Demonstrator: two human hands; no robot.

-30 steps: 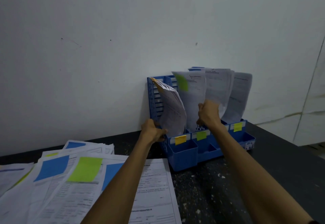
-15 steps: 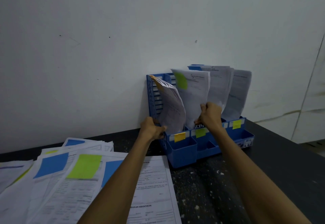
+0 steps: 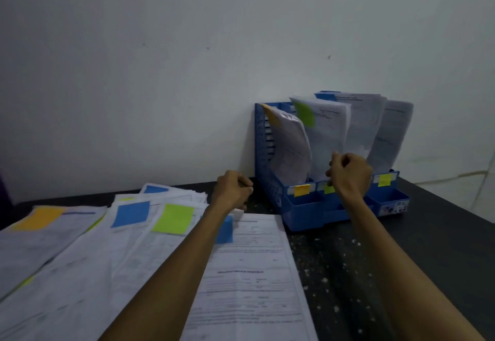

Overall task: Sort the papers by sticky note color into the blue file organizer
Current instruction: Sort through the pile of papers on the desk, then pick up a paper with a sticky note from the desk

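Risk: right hand [image 3: 348, 173] sits curled against the green-tagged sheet [image 3: 329, 137] standing in the organizer [image 3: 302, 214], pinch unclear, left hand [image 3: 234, 189] curled empty alongside; the floppy sheet leans forward, so a snagging withdrawal could drag it out.

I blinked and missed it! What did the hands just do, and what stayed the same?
The left hand let go of the blue file organizer and pulled back toward the papers on the table. The right hand slid down the green-note paper; whether it still pinches it is unclear. Everything else stayed put.
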